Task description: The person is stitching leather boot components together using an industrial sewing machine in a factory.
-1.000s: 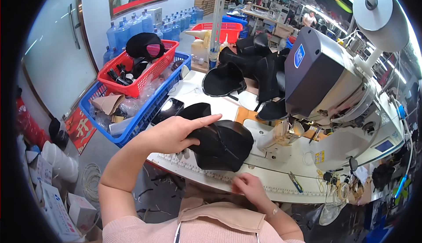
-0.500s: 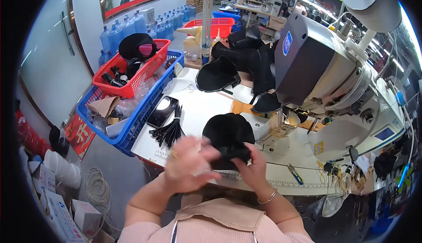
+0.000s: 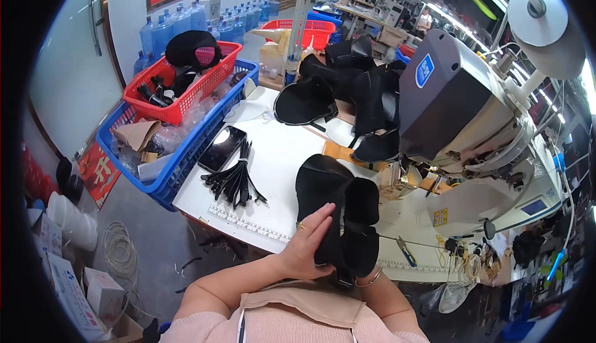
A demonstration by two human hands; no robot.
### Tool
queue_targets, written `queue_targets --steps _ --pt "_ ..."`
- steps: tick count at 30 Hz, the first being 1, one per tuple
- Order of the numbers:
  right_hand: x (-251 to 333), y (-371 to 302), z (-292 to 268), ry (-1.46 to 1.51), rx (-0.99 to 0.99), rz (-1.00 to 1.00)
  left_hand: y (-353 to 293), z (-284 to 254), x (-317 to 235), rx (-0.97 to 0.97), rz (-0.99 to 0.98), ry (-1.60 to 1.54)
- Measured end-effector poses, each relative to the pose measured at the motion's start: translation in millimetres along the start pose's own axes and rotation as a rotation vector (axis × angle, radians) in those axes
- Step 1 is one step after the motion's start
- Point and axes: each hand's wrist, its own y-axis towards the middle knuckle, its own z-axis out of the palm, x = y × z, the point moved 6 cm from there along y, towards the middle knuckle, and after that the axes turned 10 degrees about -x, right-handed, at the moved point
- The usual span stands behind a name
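A black boot upper (image 3: pixel 320 185), with fuzzy dark parts and a smoother curved top, stands up off the white sewing table in front of me. My left hand (image 3: pixel 308 243) grips its near left side, fingers together along the surface and the thumb tucked low. My right hand (image 3: pixel 365 279) is behind the lower right part of the upper. Only a bit by the bracelet shows, and its fingers are hidden. To the right of the upper is the sewing machine's needle area (image 3: pixel 397 178).
Left on the table lie a bundle of black zippers (image 3: pixel 234 178) and a phone (image 3: pixel 222 147). More black uppers (image 3: pixel 354 82) are piled at the back. A blue basket (image 3: pixel 177 178) bearing a red basket (image 3: pixel 186 104) stands left. Yellow-handled snips (image 3: pixel 406 252) lie at right.
The upper has been turned and raised toward me, showing more of its length. My left hand, held apart before, now grips it; my right hand has gone behind it.
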Motion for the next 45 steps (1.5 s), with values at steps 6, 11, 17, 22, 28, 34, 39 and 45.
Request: queue_targets --steps 6,11,17,22,28,34,39,45 --pt "-48.3 -27.3 21.0 0.335 0.077 0.239 -17.7 1.8 20.2 -0.113 -0.12 0.162" --pt "-22.1 -38.6 26.5 0.494 0.21 0.356 -22.9 9.7 29.9 -0.011 -0.127 0.12" --pt "-6.4 -16.3 7.8 -0.341 -0.051 -0.209 3.3 -68.5 59.0 -0.061 -0.111 0.205" --pt "30.1 3.4 -0.4 -0.331 -0.262 -0.354 37.9 -168.5 130.8 -0.254 -0.472 0.882" --pt "43.4 -1.2 -14.2 -0.371 -0.272 -0.635 32.3 -157.5 180.3 0.138 -0.879 0.827" --pt "59.0 -2.7 1.4 -0.526 0.047 -0.707 54.5 -166.9 162.0 -0.005 -0.893 0.254" --pt "59.6 -6.4 -0.7 -0.469 -0.054 -0.67 56.9 -169.4 165.1 -0.158 -0.989 -0.32" --pt "70.1 16.0 4.4 -0.463 0.042 -0.508 64.7 -170.9 158.9 -0.237 -0.956 -0.445"
